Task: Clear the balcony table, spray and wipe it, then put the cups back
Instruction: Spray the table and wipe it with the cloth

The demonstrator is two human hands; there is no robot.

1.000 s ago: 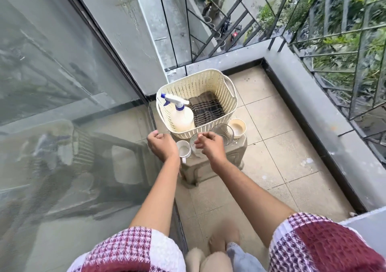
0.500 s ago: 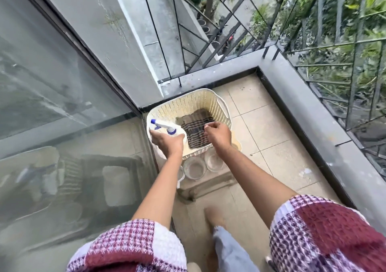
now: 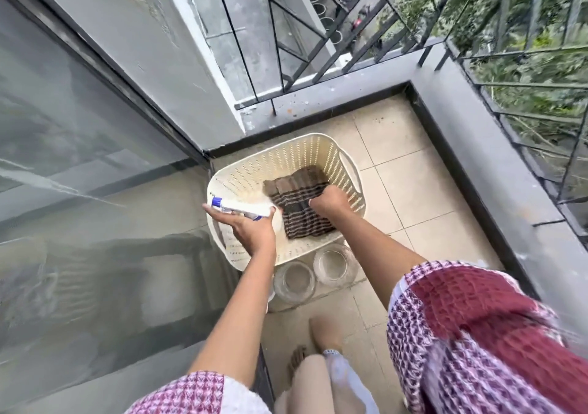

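A cream perforated basket (image 3: 305,156) stands on the small table, which is mostly hidden below it. Inside lies a dark striped cloth (image 3: 299,219). My right hand (image 3: 331,203) is in the basket with fingers curled down onto the cloth's upper right part. My left hand (image 3: 248,226) reaches over the basket's left rim, fingers spread against the white spray bottle with the blue nozzle (image 3: 241,208); whether it grips the bottle is unclear. Two clear glass cups (image 3: 294,281) (image 3: 332,264) stand on the table's near edge, in front of the basket.
A glass sliding door (image 3: 95,191) runs along the left. A grey parapet with black metal railing (image 3: 477,146) closes the balcony on the right and far side. Beige floor tiles (image 3: 413,191) lie right of the table. My bare feet (image 3: 324,334) are close below.
I have stepped closer and both hands have moved from the table's front edge into the basket, the left to the spray bottle, the right onto the cloth.
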